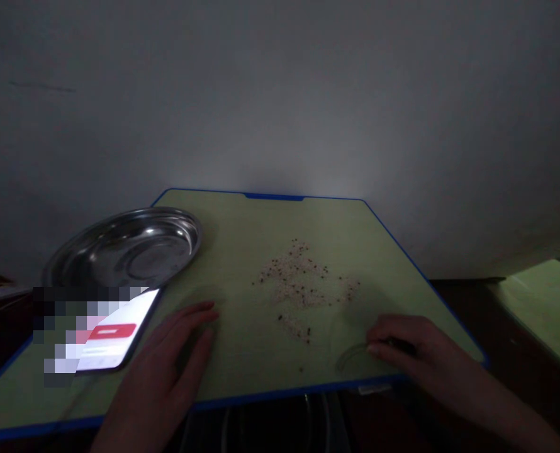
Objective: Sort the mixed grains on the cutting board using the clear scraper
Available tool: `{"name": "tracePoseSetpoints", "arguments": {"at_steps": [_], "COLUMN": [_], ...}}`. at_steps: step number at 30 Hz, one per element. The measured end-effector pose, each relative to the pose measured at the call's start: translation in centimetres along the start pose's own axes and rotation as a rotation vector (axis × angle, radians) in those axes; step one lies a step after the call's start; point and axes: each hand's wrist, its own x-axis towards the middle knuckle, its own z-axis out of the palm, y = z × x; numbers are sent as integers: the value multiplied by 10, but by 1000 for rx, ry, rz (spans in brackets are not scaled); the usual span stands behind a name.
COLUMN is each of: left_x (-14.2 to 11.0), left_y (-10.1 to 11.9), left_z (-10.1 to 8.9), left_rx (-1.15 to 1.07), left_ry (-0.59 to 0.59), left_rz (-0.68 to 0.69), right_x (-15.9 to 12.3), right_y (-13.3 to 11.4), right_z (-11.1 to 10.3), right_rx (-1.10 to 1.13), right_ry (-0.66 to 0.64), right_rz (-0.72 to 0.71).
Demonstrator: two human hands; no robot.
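Our right grip is closed on the dark handle of a thin tool, pinched between thumb and bent fingers close to the front of the table. Its faint curved end points inward from that grip, towards our left; the blur keeps us from telling just what kind of tool it is. Held this low, it probably lets us keep the wrist steady and the view over it clear.

Our left grip is open, its fingers loosely parted and nothing visible between them. Between both grips, and a little beyond them, pale grains lie in a loose, uneven patch with dark bits scattered through it. That thin spread seems to make the dark bits easy to pick out by eye, and the middle position suits either hand.

Just outside our left grip lies a phone, its lit screen up, perhaps for glancing at. Beyond the phone sits a wide metal basin, presumably set aside there so it doesn't crowd the grains.
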Motion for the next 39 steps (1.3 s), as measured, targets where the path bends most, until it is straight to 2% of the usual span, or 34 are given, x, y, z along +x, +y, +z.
{"name": "tracePoseSetpoints", "arguments": {"at_steps": [6, 13, 18, 25, 31, 39], "left_x": [1, 2, 2, 0, -1, -1], "left_y": [0, 2, 2, 4, 3, 5], "left_z": [0, 0, 0, -1, 1, 0], "left_rx": [15, -3, -10, -36, -53, -48], "left_ry": [7, -8, -1, -13, -7, -8], "left_rz": [7, -23, -18, -19, -39, -24], "right_x": [7, 11, 14, 31, 43, 41], "right_y": [7, 7, 2, -3, -15, -24], "right_z": [6, -3, 1, 5, 18, 27], "right_rx": [-27, -2, 13, 0, 3, 33], "right_ry": [-26, 18, -86, 6, -70, -165], "right_rz": [-14, -26, -60, -80, -149, -144]}}
